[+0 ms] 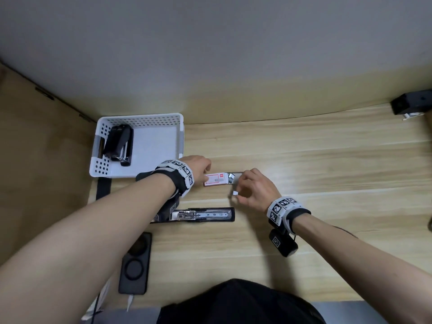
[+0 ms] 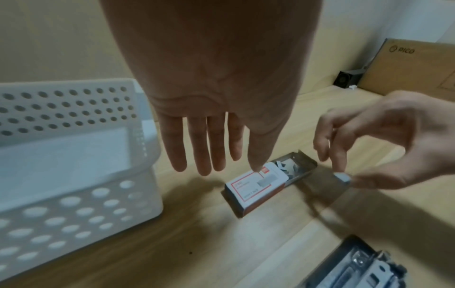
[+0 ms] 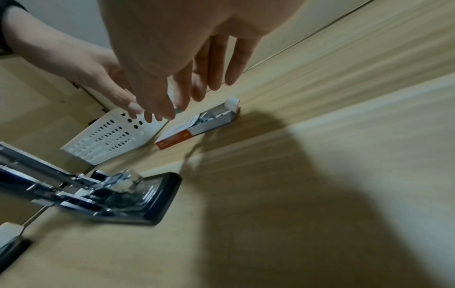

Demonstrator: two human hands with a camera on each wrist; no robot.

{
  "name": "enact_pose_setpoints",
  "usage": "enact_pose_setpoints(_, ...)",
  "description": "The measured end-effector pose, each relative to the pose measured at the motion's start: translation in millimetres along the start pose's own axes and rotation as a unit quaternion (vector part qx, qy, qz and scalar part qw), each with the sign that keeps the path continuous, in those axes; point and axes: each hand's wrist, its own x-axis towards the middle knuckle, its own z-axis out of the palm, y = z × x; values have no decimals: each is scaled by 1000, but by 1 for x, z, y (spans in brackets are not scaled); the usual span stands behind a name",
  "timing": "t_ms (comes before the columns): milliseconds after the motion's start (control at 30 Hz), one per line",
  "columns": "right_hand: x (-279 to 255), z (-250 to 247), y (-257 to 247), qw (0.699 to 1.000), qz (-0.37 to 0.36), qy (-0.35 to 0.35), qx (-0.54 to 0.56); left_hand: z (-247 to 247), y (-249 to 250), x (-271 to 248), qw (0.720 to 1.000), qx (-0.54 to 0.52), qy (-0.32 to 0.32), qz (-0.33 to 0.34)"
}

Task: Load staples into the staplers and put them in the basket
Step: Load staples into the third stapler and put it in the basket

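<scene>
A small white and red staple box (image 1: 216, 179) lies on the wooden table with its inner tray pulled out to the right, loose staples showing in it (image 2: 290, 167). My left hand (image 1: 205, 171) rests a straight fingertip on the box's lid, the other fingers extended. Just right of the tray, my right hand (image 1: 237, 195) pinches a short strip of staples (image 2: 342, 177) between thumb and forefinger, above the table. In front of the hands a black stapler (image 1: 201, 215) lies opened flat, its metal channel exposed. A second black stapler (image 1: 119, 146) lies in the white perforated basket (image 1: 140, 120) at the back left.
A black phone-like device (image 1: 135, 263) with a cable lies at the front left. A small black block (image 1: 411, 104) sits at the far right by the wall, with a cardboard carton (image 2: 413, 66) next to it. A brown board borders the table on the left.
</scene>
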Motion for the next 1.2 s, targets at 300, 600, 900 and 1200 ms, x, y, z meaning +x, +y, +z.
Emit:
enact_pose_setpoints(300, -34, 20, -16, 996, 42, -58, -47, 12, 13, -47, 996, -50, 68, 38)
enact_pose_setpoints(600, -47, 25, -40, 998, 42, -39, -32, 27, 21, -82, 999, -31, 35, 4)
enact_pose_setpoints(900, -34, 34, -60, 995, 28, -53, -81, 58, -2, -109, 993, -116, -20, -17)
enact_pose_setpoints(1200, -32, 32, -67, 992, 31, -55, -111, 65, -6, -118, 997, -80, 1, -9)
